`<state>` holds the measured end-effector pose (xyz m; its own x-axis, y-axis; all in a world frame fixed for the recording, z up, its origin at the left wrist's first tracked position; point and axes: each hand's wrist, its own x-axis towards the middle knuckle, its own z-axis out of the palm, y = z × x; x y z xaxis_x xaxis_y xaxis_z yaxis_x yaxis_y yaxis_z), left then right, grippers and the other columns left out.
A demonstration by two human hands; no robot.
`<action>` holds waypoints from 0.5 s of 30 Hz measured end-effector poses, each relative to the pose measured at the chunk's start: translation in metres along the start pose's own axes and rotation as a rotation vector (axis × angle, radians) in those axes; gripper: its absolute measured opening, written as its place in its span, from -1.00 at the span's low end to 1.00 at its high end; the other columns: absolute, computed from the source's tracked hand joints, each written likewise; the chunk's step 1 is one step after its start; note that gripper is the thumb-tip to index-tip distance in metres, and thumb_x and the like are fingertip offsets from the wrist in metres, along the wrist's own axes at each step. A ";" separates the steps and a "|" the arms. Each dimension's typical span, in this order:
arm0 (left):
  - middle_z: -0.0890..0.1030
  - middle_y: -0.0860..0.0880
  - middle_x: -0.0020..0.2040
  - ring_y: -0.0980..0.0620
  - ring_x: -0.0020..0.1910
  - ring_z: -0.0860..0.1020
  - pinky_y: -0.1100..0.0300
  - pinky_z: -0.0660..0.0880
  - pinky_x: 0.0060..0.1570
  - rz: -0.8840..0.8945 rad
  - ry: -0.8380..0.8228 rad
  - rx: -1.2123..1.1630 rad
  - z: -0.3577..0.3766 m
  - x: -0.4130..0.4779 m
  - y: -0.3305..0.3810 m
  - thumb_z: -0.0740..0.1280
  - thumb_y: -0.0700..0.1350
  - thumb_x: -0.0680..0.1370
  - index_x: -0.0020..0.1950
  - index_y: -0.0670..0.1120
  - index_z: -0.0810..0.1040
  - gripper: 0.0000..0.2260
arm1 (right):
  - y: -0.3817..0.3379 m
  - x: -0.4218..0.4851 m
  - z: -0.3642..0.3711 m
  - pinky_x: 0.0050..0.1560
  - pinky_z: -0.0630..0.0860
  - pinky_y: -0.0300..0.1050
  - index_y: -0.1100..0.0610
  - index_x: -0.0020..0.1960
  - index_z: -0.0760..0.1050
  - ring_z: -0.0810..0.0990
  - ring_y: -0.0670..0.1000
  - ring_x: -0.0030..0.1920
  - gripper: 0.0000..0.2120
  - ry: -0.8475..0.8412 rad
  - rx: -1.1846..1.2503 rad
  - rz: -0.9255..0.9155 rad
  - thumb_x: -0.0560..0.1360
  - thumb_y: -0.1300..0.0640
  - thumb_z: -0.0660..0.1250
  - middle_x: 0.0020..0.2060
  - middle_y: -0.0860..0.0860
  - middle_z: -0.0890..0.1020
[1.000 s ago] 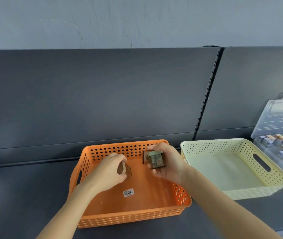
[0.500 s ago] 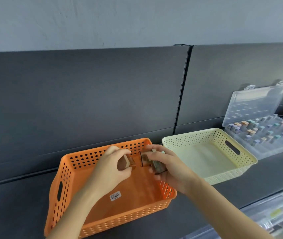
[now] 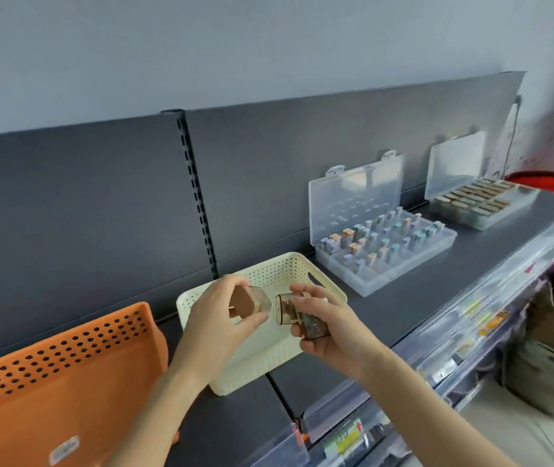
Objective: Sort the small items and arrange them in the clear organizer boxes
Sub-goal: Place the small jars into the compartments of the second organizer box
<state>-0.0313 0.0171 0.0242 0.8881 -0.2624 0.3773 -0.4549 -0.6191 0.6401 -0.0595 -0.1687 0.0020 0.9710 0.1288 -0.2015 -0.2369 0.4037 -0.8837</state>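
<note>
Item: two small translucent brown plastic pieces, held in the air above the cream basket (image 3: 306, 261), which stands on the shelf (image 3: 471, 251) near its front edge. Piece one, a stubby capped piece (image 3: 252, 299) with a flat brown face, is pinched by the left hand (image 3: 216, 326) between thumb below and curled fingers above. Piece two, a smoky case (image 3: 294, 313) with its rounded end towards the first, lies in the right hand (image 3: 333, 335), fingers curled over the top and thumb under. The two pieces are just apart, not touching; whether they are halves of one article cannot be told. Handling, by judgement: light, rigid, thin-walled plastic, smooth and likely slippery, so apt to crack if squeezed hard or to skip away if dropped. Best taken across the flat sides, near the middle, with a light pinch. Destination, by judgement: the near organizer box (image 3: 403, 261), lid up, its compartments partly filled with small coloured items, further right along the shelf against the back panel. The far organizer box (image 3: 484, 207), also open, towards the shelf's right end, holds rows of brownish pieces. Also present: orange basket (image 3: 66, 372) at the left, its contents not visible.
</note>
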 end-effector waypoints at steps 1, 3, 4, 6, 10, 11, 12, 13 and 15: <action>0.52 0.24 -0.02 0.33 -0.02 0.47 0.59 0.33 -0.11 0.014 -0.006 -0.016 0.017 0.005 0.013 0.52 -0.05 0.39 0.09 0.10 0.45 -0.64 | -0.008 -0.005 -0.019 -0.40 0.37 -0.20 0.11 0.25 0.45 0.51 0.02 -0.31 -0.60 0.015 0.001 -0.009 0.44 0.16 0.40 -0.14 0.07 0.63; 0.54 0.22 0.00 0.32 0.02 0.47 0.56 0.36 -0.06 0.042 -0.024 -0.040 0.051 0.016 0.038 0.53 -0.07 0.38 0.12 0.09 0.50 -0.63 | -0.023 -0.014 -0.056 -0.39 0.37 -0.19 0.10 0.22 0.47 0.50 0.02 -0.33 -0.59 0.048 0.005 -0.021 0.39 0.14 0.42 -0.15 0.07 0.64; 0.55 0.20 0.01 0.31 0.03 0.47 0.55 0.36 -0.04 0.057 -0.029 -0.045 0.068 0.021 0.050 0.53 -0.08 0.39 0.14 0.08 0.51 -0.62 | -0.031 -0.017 -0.075 -0.39 0.37 -0.19 0.10 0.20 0.48 0.51 0.02 -0.33 -0.61 0.064 0.009 -0.024 0.39 0.14 0.42 -0.15 0.07 0.64; 0.54 0.18 0.05 0.31 0.05 0.47 0.57 0.33 -0.03 0.077 -0.042 -0.050 0.101 0.032 0.072 0.52 -0.11 0.40 0.18 0.07 0.52 -0.61 | -0.045 -0.024 -0.111 -0.42 0.38 -0.20 0.09 0.17 0.50 0.51 0.03 -0.34 -0.64 0.092 0.029 -0.027 0.39 0.13 0.45 -0.16 0.08 0.62; 0.53 0.13 0.12 0.40 0.06 0.44 0.62 0.32 -0.05 0.085 -0.070 -0.067 0.159 0.052 0.110 0.51 -0.16 0.40 0.23 0.05 0.53 -0.57 | -0.071 -0.037 -0.177 -0.45 0.37 -0.21 0.10 0.19 0.50 0.50 0.05 -0.34 -0.59 0.160 0.050 -0.043 0.38 0.04 0.47 -0.15 0.10 0.59; 0.53 0.13 0.13 0.43 0.06 0.43 0.62 0.31 -0.05 0.091 -0.081 -0.066 0.172 0.058 0.119 0.51 -0.16 0.41 0.24 0.04 0.53 -0.57 | -0.077 -0.040 -0.192 -0.44 0.36 -0.20 0.11 0.18 0.50 0.50 0.05 -0.34 -0.60 0.183 0.052 -0.044 0.39 0.04 0.46 -0.16 0.10 0.59; 0.52 0.13 0.15 0.43 0.05 0.43 0.63 0.30 -0.06 0.094 -0.093 -0.067 0.184 0.063 0.129 0.50 -0.15 0.42 0.25 0.04 0.52 -0.57 | -0.082 -0.043 -0.206 -0.43 0.37 -0.19 0.12 0.18 0.50 0.50 0.05 -0.34 -0.63 0.206 0.055 -0.043 0.41 0.05 0.45 -0.16 0.11 0.59; 0.51 0.13 0.15 0.42 0.03 0.43 0.63 0.30 -0.07 0.095 -0.106 -0.071 0.195 0.067 0.138 0.49 -0.13 0.43 0.27 0.04 0.51 -0.57 | -0.087 -0.046 -0.220 -0.43 0.38 -0.18 0.12 0.17 0.51 0.50 0.05 -0.34 -0.65 0.226 0.062 -0.042 0.43 0.06 0.44 -0.15 0.12 0.59; 0.49 0.13 0.14 0.32 0.01 0.46 0.63 0.32 -0.09 0.091 -0.136 -0.091 0.217 0.077 0.155 0.49 -0.12 0.44 0.27 0.02 0.48 -0.57 | -0.097 -0.050 -0.245 -0.44 0.40 -0.18 0.13 0.15 0.52 0.51 0.05 -0.34 -0.68 0.249 0.080 -0.046 0.44 0.08 0.43 -0.15 0.15 0.58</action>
<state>-0.0187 -0.2600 0.0073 0.8409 -0.4155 0.3467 -0.5324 -0.5205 0.6676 -0.0768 -0.4360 -0.0062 0.9566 -0.1146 -0.2680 -0.1841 0.4757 -0.8601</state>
